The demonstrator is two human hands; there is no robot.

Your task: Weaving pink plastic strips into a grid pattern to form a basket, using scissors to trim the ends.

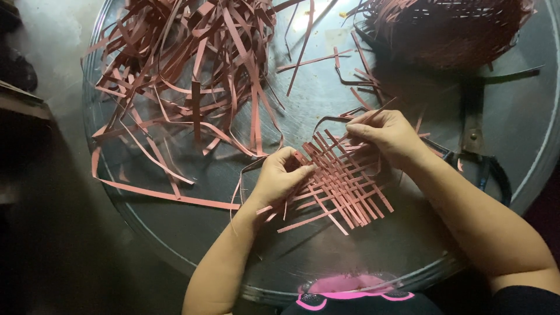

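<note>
Pink-trimmed dark clothing (350, 297) sits closest, at the near rim of the round grey metal worktop (408, 245). Just beyond it lies the flat square lattice of woven reddish-brown strips (344, 181), between the two hands. Left hand (280, 178) has its grip pressed together on the lattice's left edge, thumb and fingers pinching the crossing strips there. Right hand (388, 134) pinches a single thin reddish strip (350, 131) at the far right corner, fingers closed around it. Judging by this, the weaving step is underway: one strip is being threaded while the mat is pinned. Seating it calls for steady hold-down. Left of and beyond the left grip lies a loose heap of cut reddish strips (192, 64); beyond the right, a dark half-woven basket (449, 29).
</note>
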